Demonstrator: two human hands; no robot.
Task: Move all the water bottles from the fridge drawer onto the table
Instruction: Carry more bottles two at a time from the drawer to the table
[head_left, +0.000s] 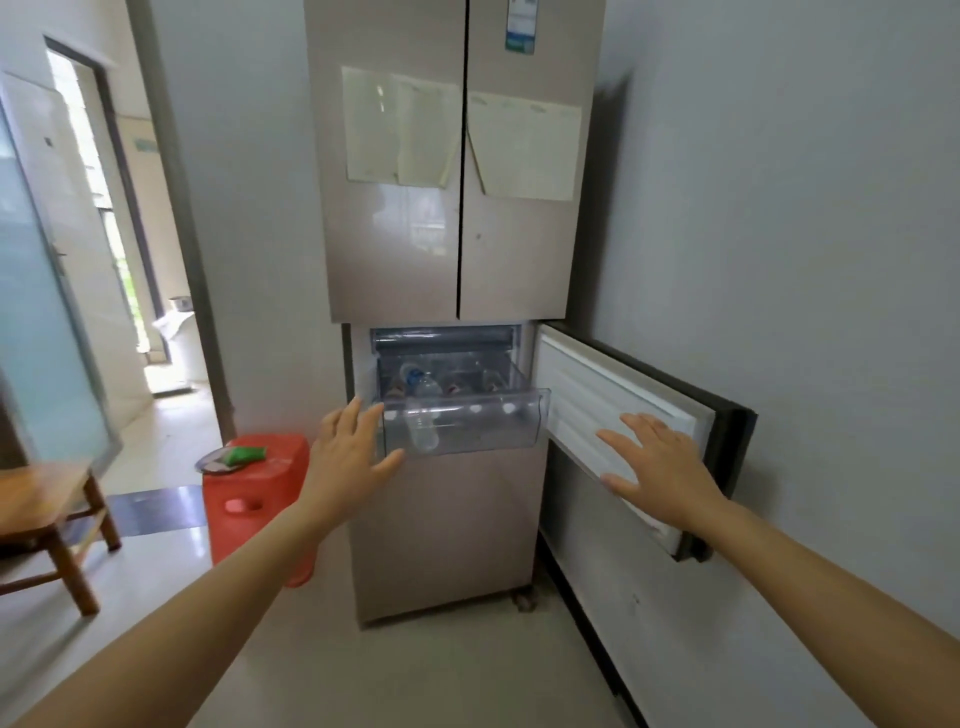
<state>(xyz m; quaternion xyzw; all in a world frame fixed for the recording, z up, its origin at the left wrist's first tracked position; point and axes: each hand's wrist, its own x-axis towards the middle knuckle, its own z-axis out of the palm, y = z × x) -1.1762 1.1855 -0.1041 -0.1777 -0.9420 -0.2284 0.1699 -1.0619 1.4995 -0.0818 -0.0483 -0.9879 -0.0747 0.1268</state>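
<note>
A tall beige fridge (457, 234) stands ahead, its lower right door (613, 410) swung open to the right. A clear plastic drawer (483, 426) is pulled out of the lower compartment. A clear water bottle (423, 410) lies inside it at the left, and more bottles show blurred behind it. My left hand (345, 452) is spread open just left of the drawer's front corner, holding nothing. My right hand (657, 465) is spread open in front of the door's white inner panel, also holding nothing.
A red plastic stool (260, 504) with a metal dish and a green item on top stands left of the fridge. A wooden table (47, 519) is at the far left. A wall runs along the right; a doorway opens at the back left.
</note>
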